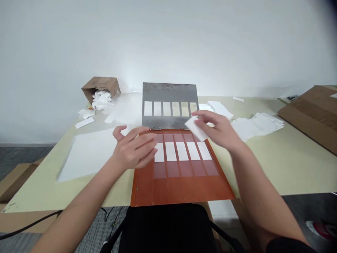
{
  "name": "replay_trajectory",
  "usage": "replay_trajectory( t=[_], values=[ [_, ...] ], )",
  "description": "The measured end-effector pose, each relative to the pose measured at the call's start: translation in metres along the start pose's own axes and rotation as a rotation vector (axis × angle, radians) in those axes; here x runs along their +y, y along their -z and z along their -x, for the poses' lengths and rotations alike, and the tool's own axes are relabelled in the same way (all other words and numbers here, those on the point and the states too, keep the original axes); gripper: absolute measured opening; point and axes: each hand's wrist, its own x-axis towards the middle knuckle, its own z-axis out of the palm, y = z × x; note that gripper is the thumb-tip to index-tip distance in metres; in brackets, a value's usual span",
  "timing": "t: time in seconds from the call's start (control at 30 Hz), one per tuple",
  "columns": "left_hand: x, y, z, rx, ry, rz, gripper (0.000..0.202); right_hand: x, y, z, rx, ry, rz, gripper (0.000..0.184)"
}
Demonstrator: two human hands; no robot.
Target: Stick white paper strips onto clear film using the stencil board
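My right hand (216, 128) pinches a small white card (196, 129) over the upper right part of an orange board (184, 191). Fingers apart and nothing in them, my left hand (134, 149) hovers over the board's left side and hides part of it. Several white cards (182, 151) lie side by side in a row of slots on the board. A grey plate with cut-out windows (170, 92) is joined to the board's far edge by hinges and stands raised toward the wall.
White sheets (86, 151) lie left of the board. A cardboard box on its side (112, 83) spills white pieces at the back left. Loose white papers (259, 125) spread to the right, near a big cardboard box (310, 112). The pale yellow table (292, 168) meets a white wall.
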Motion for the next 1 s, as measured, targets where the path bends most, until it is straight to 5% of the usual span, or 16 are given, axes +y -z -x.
replay_trajectory(
  t=[0.13,0.3,0.47,0.7,1.0],
  values=[
    [-0.011,-0.027,-0.011,-0.029,0.231,-0.026,0.009,0.083,0.052,0.017,0.107,-0.164,0.483,0.033],
    [-0.022,-0.049,-0.003,-0.158,0.330,0.017,0.012,0.153,0.066,0.039,0.172,-0.187,0.639,0.038],
    [-0.018,-0.049,0.017,-0.236,0.272,0.049,0.011,0.169,0.055,0.054,0.150,-0.095,0.641,0.039],
    [-0.008,-0.040,0.027,-0.357,0.480,0.216,0.018,0.201,0.058,0.055,0.290,-0.104,0.756,0.032],
    [-0.003,-0.037,0.027,-0.428,0.364,0.261,0.017,0.195,0.071,0.060,0.174,0.330,0.767,0.032]
  ],
)
